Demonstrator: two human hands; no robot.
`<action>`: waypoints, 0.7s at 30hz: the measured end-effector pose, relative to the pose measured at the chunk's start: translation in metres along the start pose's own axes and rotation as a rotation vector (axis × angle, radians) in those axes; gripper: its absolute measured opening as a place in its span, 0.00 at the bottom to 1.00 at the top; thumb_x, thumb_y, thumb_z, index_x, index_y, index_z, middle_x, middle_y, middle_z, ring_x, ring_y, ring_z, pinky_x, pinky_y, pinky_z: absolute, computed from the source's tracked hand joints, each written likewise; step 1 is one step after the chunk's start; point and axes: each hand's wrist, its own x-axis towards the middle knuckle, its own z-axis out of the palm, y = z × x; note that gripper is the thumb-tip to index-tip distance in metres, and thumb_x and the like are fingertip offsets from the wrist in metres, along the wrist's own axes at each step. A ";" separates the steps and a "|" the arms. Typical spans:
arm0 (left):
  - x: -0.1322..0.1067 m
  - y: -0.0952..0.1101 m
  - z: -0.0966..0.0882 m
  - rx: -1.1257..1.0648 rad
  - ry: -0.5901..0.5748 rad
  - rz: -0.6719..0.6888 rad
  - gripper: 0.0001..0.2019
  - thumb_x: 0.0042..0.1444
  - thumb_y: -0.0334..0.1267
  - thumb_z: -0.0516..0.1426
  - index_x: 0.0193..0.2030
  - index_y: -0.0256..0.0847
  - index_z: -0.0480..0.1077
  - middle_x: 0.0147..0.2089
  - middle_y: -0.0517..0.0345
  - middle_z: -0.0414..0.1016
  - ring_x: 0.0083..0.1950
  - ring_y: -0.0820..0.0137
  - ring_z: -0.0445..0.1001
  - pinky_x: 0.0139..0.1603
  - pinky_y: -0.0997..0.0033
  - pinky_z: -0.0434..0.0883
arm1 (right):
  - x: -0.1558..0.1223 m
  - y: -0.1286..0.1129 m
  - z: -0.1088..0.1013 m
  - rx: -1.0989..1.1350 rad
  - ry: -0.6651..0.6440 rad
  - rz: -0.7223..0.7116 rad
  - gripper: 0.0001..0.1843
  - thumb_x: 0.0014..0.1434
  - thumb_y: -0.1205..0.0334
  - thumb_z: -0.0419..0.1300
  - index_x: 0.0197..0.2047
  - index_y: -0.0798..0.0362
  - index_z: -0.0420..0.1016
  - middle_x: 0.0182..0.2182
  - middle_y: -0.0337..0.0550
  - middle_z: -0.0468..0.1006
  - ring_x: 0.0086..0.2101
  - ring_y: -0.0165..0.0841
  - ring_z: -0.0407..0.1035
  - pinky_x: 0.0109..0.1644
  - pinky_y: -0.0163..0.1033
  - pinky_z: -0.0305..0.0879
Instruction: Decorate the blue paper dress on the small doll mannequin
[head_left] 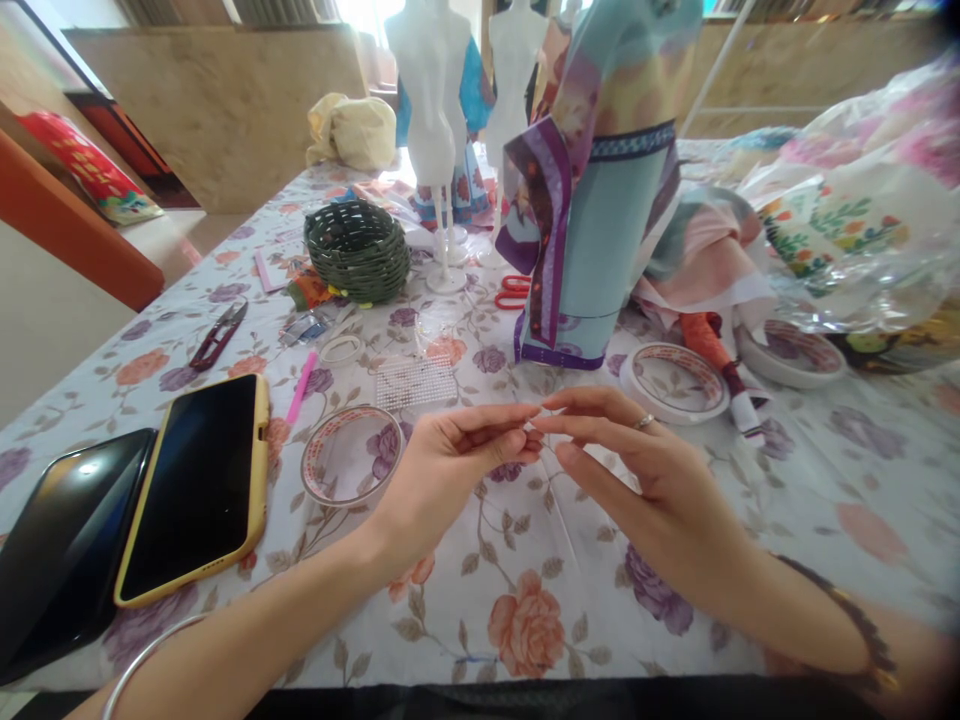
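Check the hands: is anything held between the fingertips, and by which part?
Cannot be told. The left hand and right hand meet fingertip to fingertip above the floral tablecloth, pinched as if on something very fine, but nothing between them is visible.

Both arms are bare — no sleeves. The left hand (442,470) has a thin silver bangle (142,660) on its wrist, close to the yellow phone (196,487). The right hand (645,480) wears a small ring (645,421) on one finger — and a dark beaded bracelet (862,625) on its wrist.
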 end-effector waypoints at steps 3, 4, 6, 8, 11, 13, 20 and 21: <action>-0.001 0.000 0.000 0.075 0.023 0.025 0.09 0.52 0.36 0.65 0.42 0.45 0.79 0.38 0.59 0.82 0.38 0.72 0.79 0.45 0.74 0.75 | -0.001 0.001 0.001 -0.060 0.001 -0.040 0.11 0.64 0.62 0.54 0.46 0.45 0.76 0.48 0.43 0.73 0.48 0.33 0.71 0.48 0.41 0.73; -0.002 0.000 0.000 0.097 0.031 0.032 0.09 0.52 0.36 0.64 0.42 0.45 0.79 0.38 0.60 0.82 0.39 0.72 0.79 0.44 0.74 0.75 | -0.002 0.001 0.001 -0.077 0.006 -0.056 0.11 0.64 0.62 0.54 0.46 0.45 0.76 0.48 0.43 0.72 0.48 0.33 0.71 0.49 0.41 0.73; -0.002 0.001 0.000 0.135 0.048 0.051 0.09 0.53 0.37 0.64 0.42 0.46 0.79 0.39 0.60 0.82 0.39 0.71 0.79 0.44 0.74 0.75 | -0.003 0.002 0.002 -0.101 0.015 -0.081 0.12 0.64 0.63 0.54 0.48 0.45 0.75 0.49 0.44 0.72 0.49 0.33 0.71 0.50 0.42 0.72; -0.003 0.001 0.001 0.173 0.065 0.073 0.09 0.53 0.37 0.64 0.42 0.46 0.79 0.39 0.60 0.82 0.39 0.71 0.79 0.44 0.73 0.76 | -0.003 0.002 0.003 -0.112 0.017 -0.099 0.13 0.64 0.64 0.53 0.50 0.45 0.74 0.50 0.45 0.71 0.50 0.33 0.70 0.50 0.41 0.72; -0.004 0.002 0.002 0.221 0.085 0.099 0.09 0.53 0.37 0.63 0.43 0.46 0.79 0.39 0.60 0.82 0.40 0.70 0.79 0.44 0.73 0.76 | -0.004 0.004 0.004 -0.129 0.008 -0.119 0.13 0.65 0.64 0.53 0.50 0.48 0.73 0.50 0.45 0.70 0.50 0.32 0.70 0.51 0.40 0.72; -0.005 0.003 0.002 0.241 0.096 0.109 0.09 0.54 0.37 0.63 0.42 0.46 0.79 0.39 0.61 0.82 0.40 0.70 0.79 0.44 0.74 0.76 | -0.005 0.004 0.004 -0.140 0.003 -0.132 0.13 0.65 0.65 0.53 0.51 0.49 0.72 0.51 0.46 0.69 0.49 0.32 0.70 0.51 0.40 0.71; -0.005 0.004 0.003 0.174 0.094 0.078 0.09 0.53 0.36 0.64 0.41 0.45 0.79 0.39 0.60 0.82 0.39 0.71 0.79 0.43 0.74 0.76 | -0.006 0.005 0.005 -0.195 0.011 -0.196 0.14 0.64 0.67 0.54 0.53 0.50 0.71 0.52 0.47 0.68 0.51 0.33 0.68 0.53 0.42 0.70; -0.005 0.004 0.003 0.150 0.089 0.063 0.09 0.52 0.36 0.64 0.41 0.45 0.79 0.39 0.60 0.82 0.38 0.71 0.79 0.43 0.74 0.76 | -0.006 0.005 0.005 -0.206 0.015 -0.204 0.15 0.64 0.67 0.54 0.53 0.49 0.71 0.52 0.47 0.68 0.51 0.33 0.68 0.53 0.42 0.70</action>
